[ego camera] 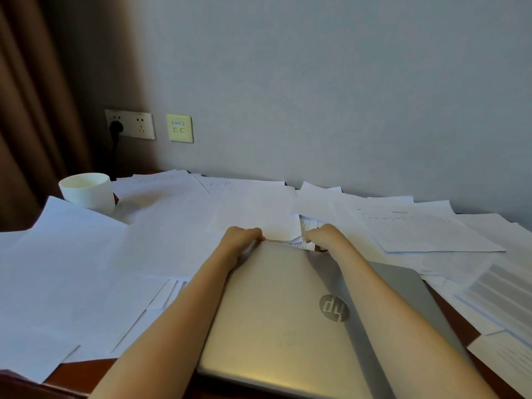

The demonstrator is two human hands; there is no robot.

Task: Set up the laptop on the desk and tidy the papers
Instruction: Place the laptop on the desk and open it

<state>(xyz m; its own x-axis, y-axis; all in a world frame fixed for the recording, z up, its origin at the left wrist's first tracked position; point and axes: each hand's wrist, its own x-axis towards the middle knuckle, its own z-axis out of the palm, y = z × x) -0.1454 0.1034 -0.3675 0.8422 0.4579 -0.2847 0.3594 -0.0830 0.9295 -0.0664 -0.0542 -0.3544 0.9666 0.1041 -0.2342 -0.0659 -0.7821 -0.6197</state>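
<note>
The laptop [288,312] lies closed on the desk [86,367], at the middle of the near edge and turned slightly askew. Its lid is up, and its far edge pushes in among the papers [172,240]. These loose sheets cover nearly the whole desk from the left edge to the right edge and overlap at all angles, some running under the laptop's sides. The left hand [241,240] is at the laptop's far left corner with its fingers curled down over the edge, gripping it. The right hand [324,236] is at the far right corner with its fingers curled the same way. It seems to hold the laptop's edge, though the fingertips are hidden among the sheets there. A white cup [87,190] stands at the far left corner, with papers touching its base.

The step in hand looks like placing the laptop: it is down but not yet squared or opened, and no tidying of the papers shows. The next move probably calls for straightening the laptop and freeing the sheets trapped beneath it. The lid would then be lifted from the edge nearest the person, without dragging paper along.
</note>
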